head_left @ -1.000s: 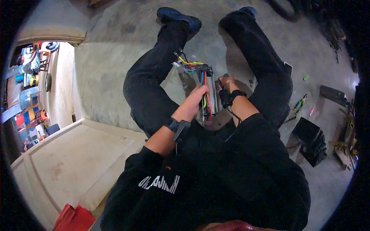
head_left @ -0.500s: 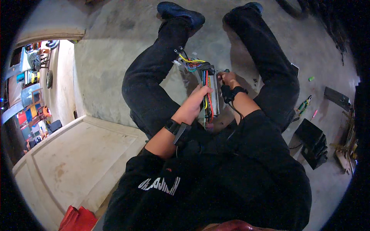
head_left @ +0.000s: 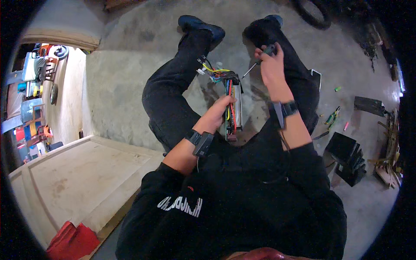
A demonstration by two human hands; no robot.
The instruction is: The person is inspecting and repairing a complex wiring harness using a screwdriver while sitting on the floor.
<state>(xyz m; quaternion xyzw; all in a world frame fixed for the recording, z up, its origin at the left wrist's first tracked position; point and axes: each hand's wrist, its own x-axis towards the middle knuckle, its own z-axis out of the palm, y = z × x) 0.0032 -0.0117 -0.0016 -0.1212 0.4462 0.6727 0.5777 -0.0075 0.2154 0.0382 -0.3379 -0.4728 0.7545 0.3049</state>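
Observation:
Between my bent legs stands a long, narrow electronic controller [head_left: 238, 108] with a metal casing and red, yellow and blue wires along one side. A bundle of loose coloured leads and plugs [head_left: 215, 73] spills from its far end. My left hand [head_left: 215, 115] is closed around its left side, thumb over the wires. My right hand [head_left: 273, 71] is raised beyond and to the right, gripping a screwdriver [head_left: 269, 50] by its dark green handle. The thin shaft slants down to the left, its tip close to the controller's far end; whether it touches I cannot tell.
Right of my leg lie pliers [head_left: 333, 118], a pink stick [head_left: 346, 126], a small green piece [head_left: 338, 89], black boxes [head_left: 346, 154] and a dark block [head_left: 369, 105]. A wooden panel [head_left: 86, 173] with red cloth [head_left: 73, 242] is at left. A tyre [head_left: 323, 24] lies far right.
My right hand has lifted away from the controller's right side, up and to the right, and the screwdriver's shaft now shows. My left hand keeps its hold on the controller.

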